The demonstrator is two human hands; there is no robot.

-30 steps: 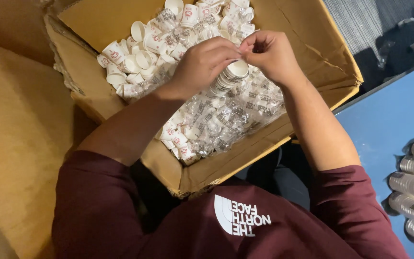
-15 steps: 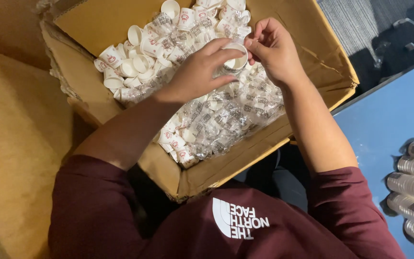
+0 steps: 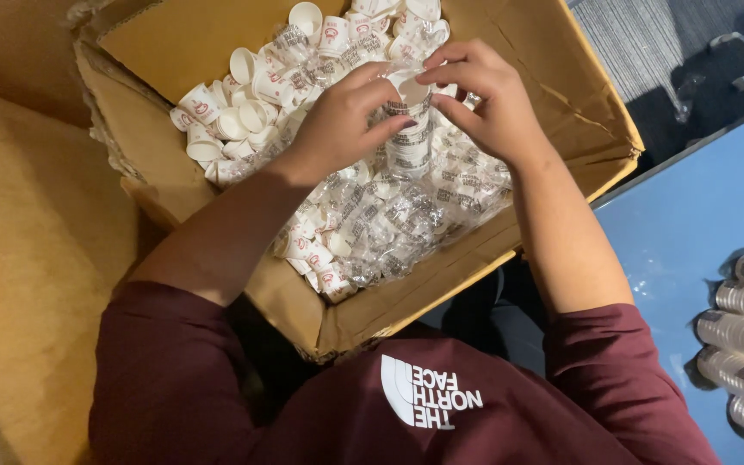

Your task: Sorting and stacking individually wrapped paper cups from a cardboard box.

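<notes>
While both hands [image 3: 415,112] grip, the cup stack [image 3: 408,138] has risen

Warm, fairly dim indoor light falls from above. Focus is sharp, with glare on the plastic wrap [image 3: 406,215]. The top right corner lies in shadow.

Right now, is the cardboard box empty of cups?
No, the cardboard box is full of small white paper cups, and both hands hold a stack of cups over it.

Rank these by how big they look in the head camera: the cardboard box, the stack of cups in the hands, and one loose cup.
1. cardboard box
2. stack of cups
3. loose cup
</notes>
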